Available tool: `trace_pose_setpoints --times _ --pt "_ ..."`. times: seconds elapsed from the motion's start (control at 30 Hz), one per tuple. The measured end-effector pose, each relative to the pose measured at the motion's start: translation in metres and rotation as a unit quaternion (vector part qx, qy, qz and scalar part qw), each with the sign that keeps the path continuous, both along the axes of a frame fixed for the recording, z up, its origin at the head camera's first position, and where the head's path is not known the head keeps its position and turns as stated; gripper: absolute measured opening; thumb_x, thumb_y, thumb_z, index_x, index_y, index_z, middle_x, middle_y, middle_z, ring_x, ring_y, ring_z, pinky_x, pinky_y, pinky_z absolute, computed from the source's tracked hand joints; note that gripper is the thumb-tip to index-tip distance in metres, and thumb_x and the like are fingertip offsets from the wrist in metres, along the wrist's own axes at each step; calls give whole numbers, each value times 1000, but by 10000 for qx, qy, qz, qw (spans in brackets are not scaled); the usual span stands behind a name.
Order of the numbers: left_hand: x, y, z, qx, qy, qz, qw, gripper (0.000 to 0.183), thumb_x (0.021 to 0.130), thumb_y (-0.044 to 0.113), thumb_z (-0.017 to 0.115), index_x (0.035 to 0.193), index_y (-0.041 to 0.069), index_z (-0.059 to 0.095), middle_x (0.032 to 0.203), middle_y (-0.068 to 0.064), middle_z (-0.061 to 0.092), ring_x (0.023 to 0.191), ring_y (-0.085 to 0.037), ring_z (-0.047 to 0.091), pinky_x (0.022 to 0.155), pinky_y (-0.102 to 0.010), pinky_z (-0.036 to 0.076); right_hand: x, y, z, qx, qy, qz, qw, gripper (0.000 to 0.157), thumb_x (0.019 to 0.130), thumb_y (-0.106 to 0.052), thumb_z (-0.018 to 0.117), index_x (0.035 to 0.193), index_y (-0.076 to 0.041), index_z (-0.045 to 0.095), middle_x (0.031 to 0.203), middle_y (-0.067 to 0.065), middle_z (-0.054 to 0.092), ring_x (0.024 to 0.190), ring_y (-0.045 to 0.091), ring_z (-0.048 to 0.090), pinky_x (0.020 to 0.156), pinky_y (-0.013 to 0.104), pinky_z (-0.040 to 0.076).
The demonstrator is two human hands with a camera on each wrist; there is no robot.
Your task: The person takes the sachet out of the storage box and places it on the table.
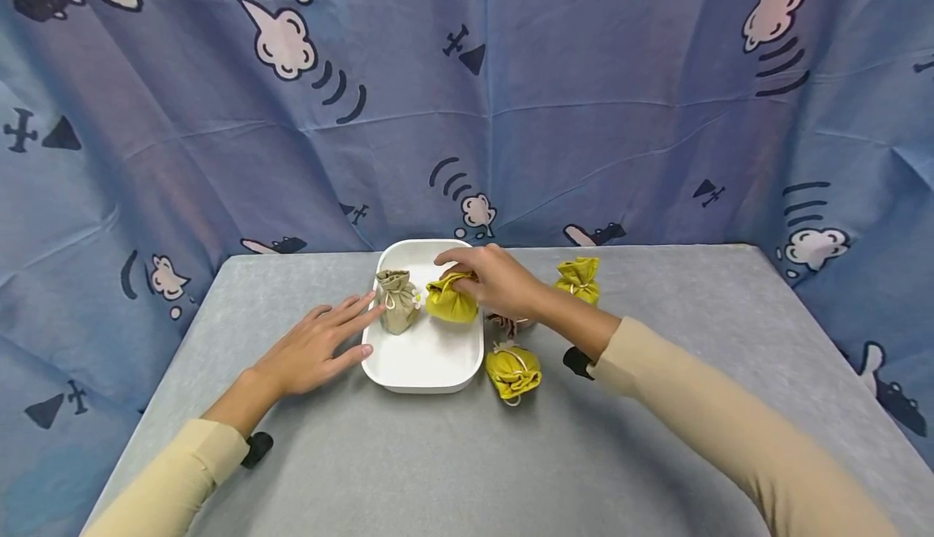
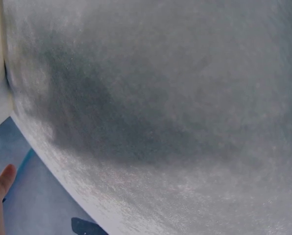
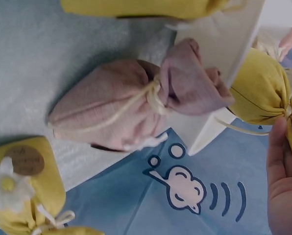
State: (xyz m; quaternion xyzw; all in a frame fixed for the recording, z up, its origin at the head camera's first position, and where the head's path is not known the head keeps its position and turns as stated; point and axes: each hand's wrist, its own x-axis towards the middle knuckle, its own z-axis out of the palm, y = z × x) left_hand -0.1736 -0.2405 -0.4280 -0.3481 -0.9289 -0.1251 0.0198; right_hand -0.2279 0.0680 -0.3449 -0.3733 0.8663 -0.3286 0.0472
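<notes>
Pinched by its gathered neck, a yellow drawstring pouch hangs from my right hand over the right half of a white tray. The right wrist view shows the thumb and fingers on that neck, with its cord trailing. A beige drawstring pouch stands upright at the tray's left side, and a small white flower shows beside it. My left hand is spread with straight fingers at the tray's left rim, fingertips right by the beige pouch. Only a fingertip of it enters the left wrist view.
Right of the tray lies a pink drawstring pouch, mostly hidden by my right arm in the head view. Another yellow pouch lies nearer, and a further one stands behind the forearm. A blue patterned curtain hangs behind the grey table.
</notes>
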Motion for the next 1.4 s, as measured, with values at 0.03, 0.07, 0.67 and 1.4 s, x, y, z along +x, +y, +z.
trace_pose_setpoints --times 0.03,0.07,0.67,1.4 --pt "0 0 0 -8 7 -5 10000 58 95 49 41 147 29 25 153 2 19 136 -29 25 100 -54 27 0 1 2 -41 42 11 10000 38 84 2 65 120 -7 59 110 6 66 96 11 64 76 20 50" --pt "0 0 0 -6 9 -8 10000 58 95 49 41 147 29 25 153 2 19 136 -29 25 100 -54 27 1 2 4 -83 67 13 9999 38 84 1 65 121 -7 59 110 6 66 96 11 64 76 20 50" --pt "0 1 1 -44 -25 8 10000 58 96 51 38 147 30 24 153 3 18 136 -27 25 101 -53 26 12 39 33 -663 752 -72 9949 39 83 1 65 121 -7 59 107 6 68 95 14 64 78 27 51" --pt "1 2 1 -49 -36 13 10000 58 96 50 38 148 30 23 153 3 18 137 -26 24 101 -53 26 31 106 33 -428 1163 -215 9921 39 81 5 67 117 -7 61 104 1 68 94 14 63 78 29 49"
